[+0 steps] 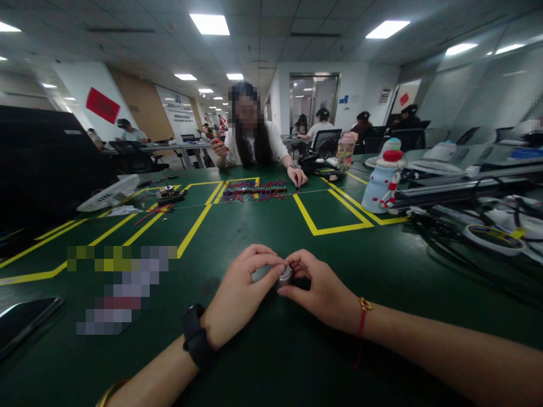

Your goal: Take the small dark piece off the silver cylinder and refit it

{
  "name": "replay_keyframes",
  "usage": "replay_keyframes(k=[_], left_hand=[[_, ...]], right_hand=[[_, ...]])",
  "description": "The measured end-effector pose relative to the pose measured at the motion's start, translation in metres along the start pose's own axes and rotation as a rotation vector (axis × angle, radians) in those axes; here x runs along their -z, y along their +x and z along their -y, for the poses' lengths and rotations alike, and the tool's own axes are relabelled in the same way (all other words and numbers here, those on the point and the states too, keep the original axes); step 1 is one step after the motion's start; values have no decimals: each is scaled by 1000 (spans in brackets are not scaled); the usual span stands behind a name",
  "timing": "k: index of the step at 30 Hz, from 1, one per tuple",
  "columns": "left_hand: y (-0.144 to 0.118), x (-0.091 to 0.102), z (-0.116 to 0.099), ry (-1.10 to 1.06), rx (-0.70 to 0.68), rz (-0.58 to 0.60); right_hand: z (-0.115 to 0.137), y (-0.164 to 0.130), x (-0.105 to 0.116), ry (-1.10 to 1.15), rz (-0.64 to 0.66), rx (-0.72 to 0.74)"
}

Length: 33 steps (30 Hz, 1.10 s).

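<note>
Both hands (pixel 282 285) pinch small metal cylinder (pixel 284 275), axis tilted upward

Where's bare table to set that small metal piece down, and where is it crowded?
Bare green table lies beyond both hands, left hand and right hand, which pinch the small metal piece; the yellow-taped box is bare too. Crowded: cables at right, phone at left, red wire bundle by the co-worker's hand.

My left hand (pixel 241 288) and right hand (pixel 324 291) meet fingertip to fingertip at twelve o'clock, fingers curled, forearms angled inward.
</note>
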<state>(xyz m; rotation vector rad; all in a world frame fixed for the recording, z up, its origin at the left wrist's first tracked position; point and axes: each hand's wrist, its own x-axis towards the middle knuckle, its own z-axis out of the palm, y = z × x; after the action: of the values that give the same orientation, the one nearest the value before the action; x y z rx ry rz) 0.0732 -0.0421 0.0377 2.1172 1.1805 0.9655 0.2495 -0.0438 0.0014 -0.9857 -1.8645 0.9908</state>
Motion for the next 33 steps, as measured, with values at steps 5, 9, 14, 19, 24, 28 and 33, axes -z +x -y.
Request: replay_keyframes(k=[5,9,14,19,24,28,33], left_hand=[[1,2,6,6,45,-85],[-2,-5,15,47,91,6],[-6,-20,24,167,88,93],[-4,-10,26,83,143,62],[1,20,43,-85,350,-30],[6,32,63,-119,458,-166],[6,27,72,-194,446,-237]], right_hand=[[2,0,9,-184,-39,39],[0,0,15,-236,-55,57],[-2,-2,12,-241,-54,69],[0,4,21,-134,-57,-2],[-16,7,91,-214,-314,-188],[-52,-15,176,-778,-580,-343],[-75,-39,231,-983,-637,-511]])
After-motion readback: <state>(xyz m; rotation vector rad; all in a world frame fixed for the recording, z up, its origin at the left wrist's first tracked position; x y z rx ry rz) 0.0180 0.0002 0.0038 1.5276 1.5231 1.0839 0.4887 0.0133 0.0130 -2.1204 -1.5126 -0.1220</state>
